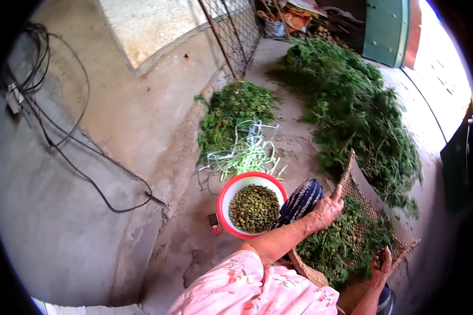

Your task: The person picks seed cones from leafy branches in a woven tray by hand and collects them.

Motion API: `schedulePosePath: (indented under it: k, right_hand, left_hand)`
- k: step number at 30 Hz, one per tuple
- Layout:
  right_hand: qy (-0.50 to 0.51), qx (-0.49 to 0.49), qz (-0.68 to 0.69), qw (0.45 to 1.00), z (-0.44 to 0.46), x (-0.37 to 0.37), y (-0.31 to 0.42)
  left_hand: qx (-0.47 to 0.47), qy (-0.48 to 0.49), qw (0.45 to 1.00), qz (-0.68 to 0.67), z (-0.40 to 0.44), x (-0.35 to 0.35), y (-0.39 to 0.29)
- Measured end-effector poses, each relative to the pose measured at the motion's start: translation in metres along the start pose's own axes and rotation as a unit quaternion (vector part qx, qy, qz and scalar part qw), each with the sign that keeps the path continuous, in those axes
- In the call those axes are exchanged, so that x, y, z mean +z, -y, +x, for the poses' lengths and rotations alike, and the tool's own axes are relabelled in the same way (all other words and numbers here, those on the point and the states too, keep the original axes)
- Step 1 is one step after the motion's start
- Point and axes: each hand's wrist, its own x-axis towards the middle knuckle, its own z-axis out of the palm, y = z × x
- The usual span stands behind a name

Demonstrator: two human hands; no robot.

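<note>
A woven winnowing basket (360,181) rests tilted at my lap, holding green feathery sprigs (341,239) mixed with small round fruits. My left hand (327,208) is closed on its left rim, thumb lying along the edge. At the basket's right side, my right hand (382,265) has curled fingers and appears closed on the rim, partly hidden. Left of the basket stands a red-rimmed white basin (222,210) with many small greenish-brown round fruits (254,208) in it. My knee in dark patterned cloth (303,199) is between the basin and the basket.
A large heap of leafy green branches (347,100) spreads beyond the basket. A smaller pile (236,107) and pale green and white strips (249,152) lie behind the basin. A red phone (214,224) is on the floor. Black cables (89,144) run along the left wall.
</note>
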Motion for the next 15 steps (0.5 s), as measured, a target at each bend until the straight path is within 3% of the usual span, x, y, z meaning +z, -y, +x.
schedulePosePath:
  k: [3, 4, 6, 8, 10, 14, 15]
  right_hand:
    - [-0.007, 0.025, 0.010, 1.000, -0.001, 0.010, 0.010]
    - [-0.016, 0.007, 0.010, 1.000, -0.012, 0.020, 0.015]
    - [0.074, -0.030, 0.072, 0.994, -0.011, 0.009, 0.030]
    - [0.034, -0.117, 0.116, 0.986, -0.004, -0.015, 0.050]
    - [0.205, -0.149, 0.076, 0.964, -0.013, -0.059, 0.086]
    - [0.014, -0.084, 0.012, 0.996, 0.044, -0.288, 0.124]
    - [-0.127, -0.112, -0.028, 0.985, 0.007, -0.273, 0.113]
  left_hand:
    - [-0.010, 0.013, 1.000, -0.008, -0.004, 0.001, 0.000]
    - [-0.013, 0.017, 1.000, -0.011, -0.005, -0.003, -0.001]
    - [-0.022, 0.045, 0.999, -0.019, -0.005, -0.005, -0.004]
    - [-0.019, 0.014, 0.999, -0.026, -0.007, 0.007, -0.003]
    - [-0.020, 0.027, 0.999, -0.029, -0.009, 0.007, -0.002]
    - [-0.008, 0.024, 0.999, -0.034, -0.014, -0.003, 0.001]
    - [-0.008, 0.010, 1.000, -0.022, -0.013, 0.002, 0.001]
